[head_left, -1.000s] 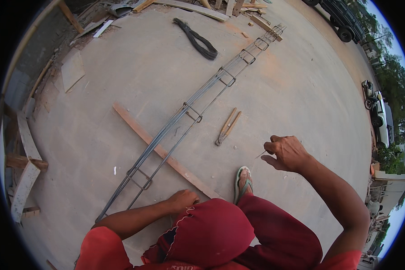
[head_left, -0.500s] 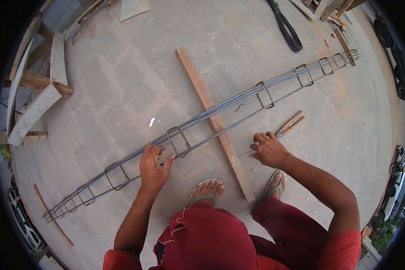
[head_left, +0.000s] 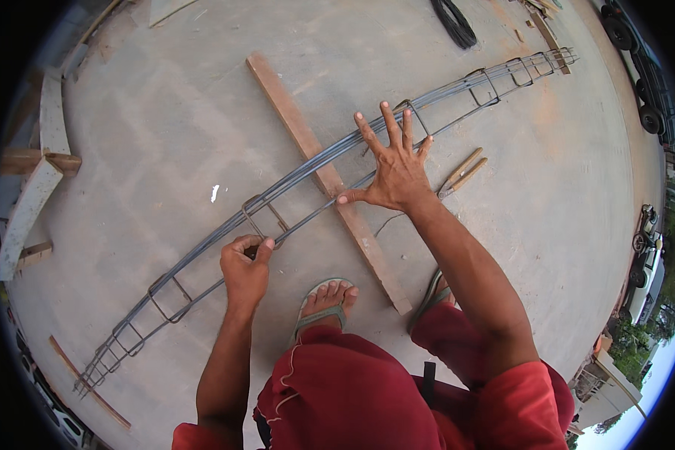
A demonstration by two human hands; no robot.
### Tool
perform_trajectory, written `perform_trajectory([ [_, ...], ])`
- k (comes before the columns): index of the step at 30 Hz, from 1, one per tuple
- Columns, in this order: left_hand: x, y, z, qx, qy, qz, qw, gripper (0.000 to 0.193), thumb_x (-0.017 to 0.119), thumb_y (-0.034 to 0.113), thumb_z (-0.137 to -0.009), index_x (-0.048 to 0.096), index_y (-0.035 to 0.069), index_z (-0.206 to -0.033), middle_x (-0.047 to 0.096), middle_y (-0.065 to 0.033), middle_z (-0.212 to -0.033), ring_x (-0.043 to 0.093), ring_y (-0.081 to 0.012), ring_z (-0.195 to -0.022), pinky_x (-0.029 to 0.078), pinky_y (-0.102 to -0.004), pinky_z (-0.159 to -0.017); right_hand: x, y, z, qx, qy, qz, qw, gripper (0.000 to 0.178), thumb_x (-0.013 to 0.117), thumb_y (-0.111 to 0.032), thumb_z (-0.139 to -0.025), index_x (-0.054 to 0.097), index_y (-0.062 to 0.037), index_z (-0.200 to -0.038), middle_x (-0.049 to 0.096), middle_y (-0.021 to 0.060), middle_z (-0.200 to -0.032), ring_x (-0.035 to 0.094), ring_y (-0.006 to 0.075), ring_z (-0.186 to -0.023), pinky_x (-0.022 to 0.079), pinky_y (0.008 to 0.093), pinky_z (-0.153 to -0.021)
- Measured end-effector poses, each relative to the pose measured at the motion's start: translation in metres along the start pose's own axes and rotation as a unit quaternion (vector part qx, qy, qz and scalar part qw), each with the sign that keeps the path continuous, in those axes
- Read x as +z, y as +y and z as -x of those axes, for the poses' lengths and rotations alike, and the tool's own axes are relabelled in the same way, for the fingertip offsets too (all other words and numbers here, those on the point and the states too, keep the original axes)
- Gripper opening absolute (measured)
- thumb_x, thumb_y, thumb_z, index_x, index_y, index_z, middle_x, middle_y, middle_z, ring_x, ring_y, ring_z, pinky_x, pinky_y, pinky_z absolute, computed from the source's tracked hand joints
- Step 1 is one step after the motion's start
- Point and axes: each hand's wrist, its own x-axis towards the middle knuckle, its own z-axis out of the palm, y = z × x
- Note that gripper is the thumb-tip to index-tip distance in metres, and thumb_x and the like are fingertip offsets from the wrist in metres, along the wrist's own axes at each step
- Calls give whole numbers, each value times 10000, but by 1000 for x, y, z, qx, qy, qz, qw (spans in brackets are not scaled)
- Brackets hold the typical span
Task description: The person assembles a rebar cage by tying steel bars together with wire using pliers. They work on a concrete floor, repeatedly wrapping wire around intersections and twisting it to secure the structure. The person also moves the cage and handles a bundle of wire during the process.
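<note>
A long rebar cage (head_left: pixel 300 169) of thin steel bars and square stirrups lies diagonally across the concrete, resting over a wooden beam (head_left: pixel 286 112). With curled fingers, my left hand (head_left: pixel 246 274) grips the near lower bar beside a stirrup (head_left: pixel 266 217); its fingertips are partly hidden. My right hand (head_left: pixel 397 169) is spread wide above the cage, fingers pointing away and the thumb by the near bar at the beam. Whether that thumb touches the bar I cannot tell. Pincers (head_left: pixel 461 172) with tan handles lie beyond my right wrist. A thin wire (head_left: pixel 386 223) shows beside my forearm.
At the far edge lies a coil of black wire (head_left: pixel 454 22). Wooden boards (head_left: pixel 34 202) form a stand on the left. Small wood strips sit under the cage's ends, one of them a thin strip (head_left: pixel 90 382). Parked vehicles (head_left: pixel 645 277) line the right side.
My right hand has swung left and away from beside the pincers, its fingers now spread over the cage. The left hand's fingers have closed at the near bar. The whole view has shifted.
</note>
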Motion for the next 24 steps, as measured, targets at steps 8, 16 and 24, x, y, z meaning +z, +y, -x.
perform_trajectory([
  [8, 8, 16, -5, -40, -4, 77, 996, 127, 811, 46, -896, 777, -74, -869, 693, -72, -898, 597, -146, -818, 456, -323, -769, 2, -1, 2, 14, 15, -28, 999, 1613, 774, -1000, -288, 203, -430, -1685, 25, 103, -1789, -17, 498, -1612, 99, 877, -1169],
  [16, 37, 38, -11, -16, 1, 109, 994, 119, 810, 27, -896, 778, -70, -835, 675, -69, -870, 602, -151, -821, 448, -313, -771, 7, 1, 5, 11, 22, -47, 999, 1605, 767, -1005, -294, 206, -431, -1684, 19, 108, -1788, -38, 485, -1615, 86, 877, -1169],
  [24, 59, 30, -12, 12, 38, 71, 997, 160, 824, 48, -894, 767, -98, -859, 722, -129, -907, 658, -165, -803, 488, -321, -721, 8, 13, 35, -89, 132, -109, 981, 852, 879, -578, -775, 544, -233, -1478, 511, 139, -1470, 490, 359, -1387, 406, 596, -1126],
])
